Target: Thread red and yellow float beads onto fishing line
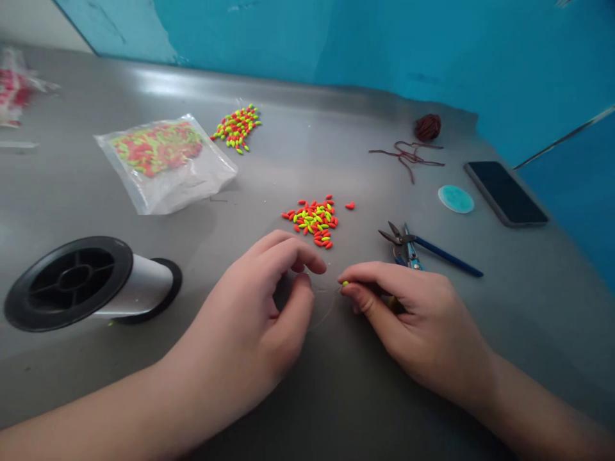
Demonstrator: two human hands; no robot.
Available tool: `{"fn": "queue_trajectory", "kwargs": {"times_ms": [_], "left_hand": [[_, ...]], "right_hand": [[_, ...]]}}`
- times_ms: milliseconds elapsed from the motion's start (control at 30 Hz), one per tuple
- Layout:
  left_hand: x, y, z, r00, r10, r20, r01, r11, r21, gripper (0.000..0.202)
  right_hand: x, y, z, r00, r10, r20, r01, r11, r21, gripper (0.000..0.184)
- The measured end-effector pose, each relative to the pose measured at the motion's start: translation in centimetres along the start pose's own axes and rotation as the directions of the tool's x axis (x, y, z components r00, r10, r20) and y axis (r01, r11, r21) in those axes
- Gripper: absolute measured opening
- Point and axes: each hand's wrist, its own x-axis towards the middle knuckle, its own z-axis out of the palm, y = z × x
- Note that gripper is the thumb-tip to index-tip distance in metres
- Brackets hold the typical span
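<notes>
My left hand [262, 307] rests on the grey table [336, 397], thumb and forefinger pinched on a thin clear line [323, 301] that curves toward the other hand. My right hand [413, 320] pinches a small yellow-green bead [345, 283] at its fingertips, and further beads seem tucked under its fingers. Just beyond both hands lies a small pile of red and yellow-green beads [314, 221]. A black spool of clear line [91, 282] lies on its side to the left of my left hand.
A clear bag of beads [163, 160] and a second bead pile [237, 127] lie farther back. Blue-handled snips [418, 248] lie right of the pile. A phone [504, 192], a round teal disc [455, 199] and dark red cord [413, 150] lie at the right. Blue walls border the table.
</notes>
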Motion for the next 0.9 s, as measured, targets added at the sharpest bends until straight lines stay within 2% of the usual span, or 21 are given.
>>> {"fn": "queue_trajectory", "kwargs": {"times_ms": [300, 500, 633, 767, 900], "left_hand": [[-0.02, -0.03, -0.04, 0.999, 0.024, 0.045, -0.026, 0.999, 0.024, 0.021], [0.16, 0.17, 0.19, 0.992, 0.101, 0.079, -0.098, 0.995, -0.034, 0.023], [0.18, 0.03, 0.19, 0.988, 0.140, 0.062, -0.137, 0.990, -0.046, 0.024], [0.05, -0.06, 0.12, 0.978, 0.201, 0.057, -0.199, 0.979, -0.032, 0.027], [-0.02, -0.11, 0.08, 0.975, 0.212, 0.070, -0.212, 0.977, -0.011, 0.028]], "right_hand": [[0.03, -0.20, -0.30, 0.998, 0.055, 0.025, -0.056, 0.997, 0.057, 0.015], [0.11, -0.24, -0.31, 0.999, 0.045, 0.030, -0.048, 0.994, 0.097, 0.017], [0.11, -0.24, -0.29, 0.997, 0.061, 0.038, -0.065, 0.993, 0.098, 0.017], [0.22, -0.29, -0.32, 0.998, 0.060, 0.033, -0.063, 0.994, 0.093, 0.017], [0.29, -0.26, -0.28, 0.998, 0.048, 0.034, -0.051, 0.994, 0.099, 0.018]]}}
